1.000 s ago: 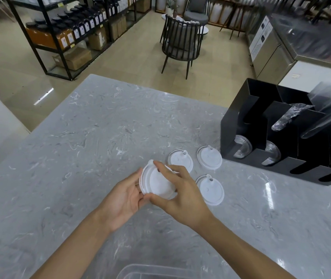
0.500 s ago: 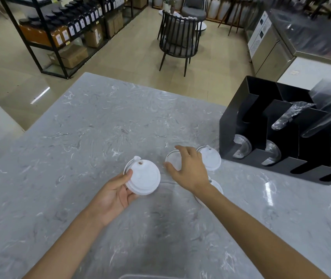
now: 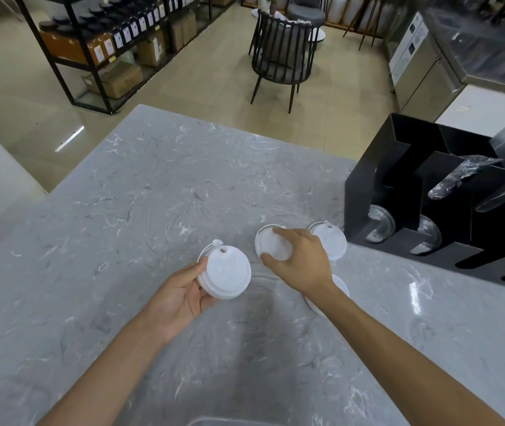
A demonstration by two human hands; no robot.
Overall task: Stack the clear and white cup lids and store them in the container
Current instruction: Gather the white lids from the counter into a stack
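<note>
Holding a lid stack, hands grip another lid.

We count two hands: the left hand and the right hand. White lids next: one small stack gripped in the left hand, how many in it we cannot tell. Three single white lids lie on the surface: one under the right fingers, one just beyond, one half hidden by the wrist. One black organizer, with two clear lids showing, the first and the second. One chair on the floor.
</note>
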